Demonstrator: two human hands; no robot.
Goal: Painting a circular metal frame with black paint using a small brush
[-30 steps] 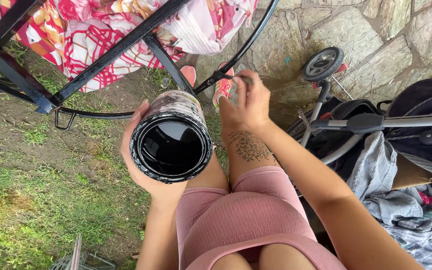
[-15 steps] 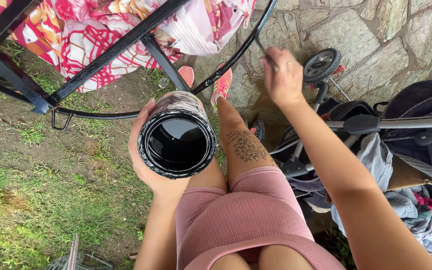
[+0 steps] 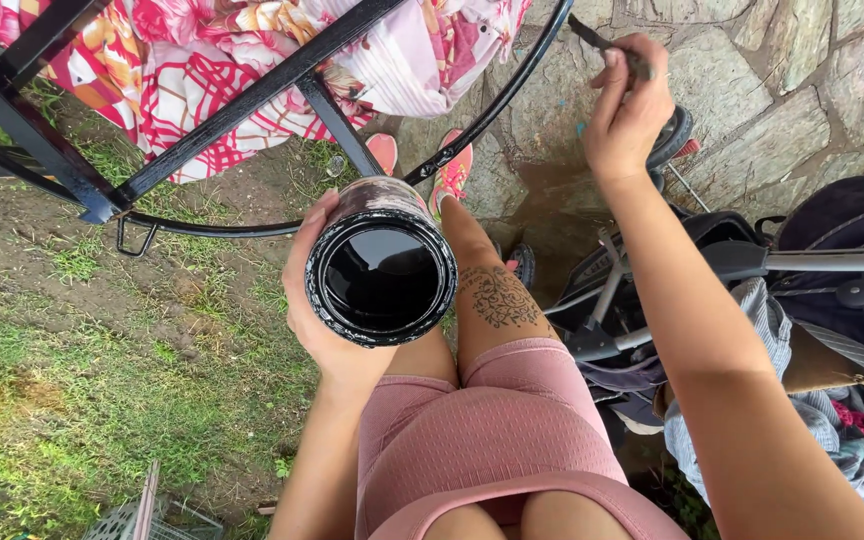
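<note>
Above knee, paint can (image 3: 382, 265) upright, mouth skyward.

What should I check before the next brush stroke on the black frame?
1. Can held firmly in left hand: ok.
2. Can upright, paint not spilling: ok.
3. Brush gripped by right hand: ok.
4. Brush loaded with paint: cannot tell, the tip is too small to see.
5. Brush close to the frame: ok, near the curved bar.
6. Cloth clear of the bars being painted: not ok, it lies right behind them.
</note>
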